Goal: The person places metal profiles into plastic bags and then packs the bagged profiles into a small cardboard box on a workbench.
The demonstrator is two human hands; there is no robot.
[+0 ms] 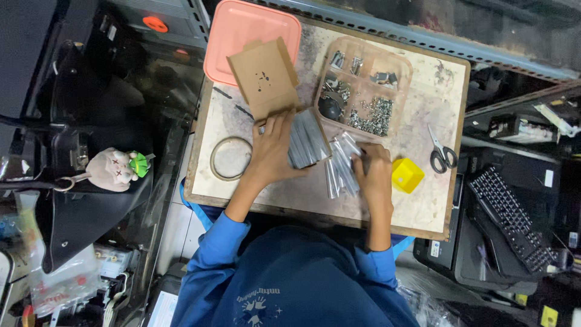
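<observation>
Both forearms reach forward over the worn wooden table (423, 206). The left hand (269, 151) lies flat, fingers spread on a grey stack of metal strips (307, 138); the right hand (373, 172), fingers curled, pinches small clear plastic bags (339, 166) beside it.

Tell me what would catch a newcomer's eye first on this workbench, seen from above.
Probably the two hands at the middle of the wooden board: the left hand rests on a stack of grey strips, while the right hand handles clear plastic sleeves. Colour draws the eye next: a pink tray at the far left corner with a cardboard piece on it, and a small yellow box beside the right hand. A compartment tray of screws sits at the far side, scissors to its right.
</observation>
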